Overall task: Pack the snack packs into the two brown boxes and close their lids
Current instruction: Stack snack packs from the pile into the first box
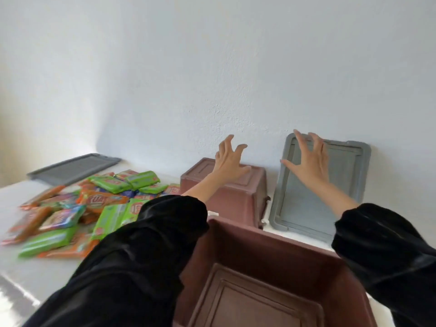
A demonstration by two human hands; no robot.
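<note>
Brown box (226,197) lies upturned under the splayed, empty left hand (230,162), right hand (308,161) likewise outstretched.

Left hand (230,161) spread over upturned brown box (226,199), right hand (309,161) before leaning lid (304,204).

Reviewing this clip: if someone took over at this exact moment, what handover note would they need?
Left hand: open, fingers spread, over the upturned far brown box; contact unclear.
Right hand: open, holding nothing, in front of the grey lid that leans on the wall.
Near brown box: upright, open, no packs visible inside.
Snack packs: loose pile on the table, left of the boxes. Second grey lid lies flat behind the pile.
Done: nothing packed.
Left: turn the far box upright, fill both boxes, fit both lids.
</note>
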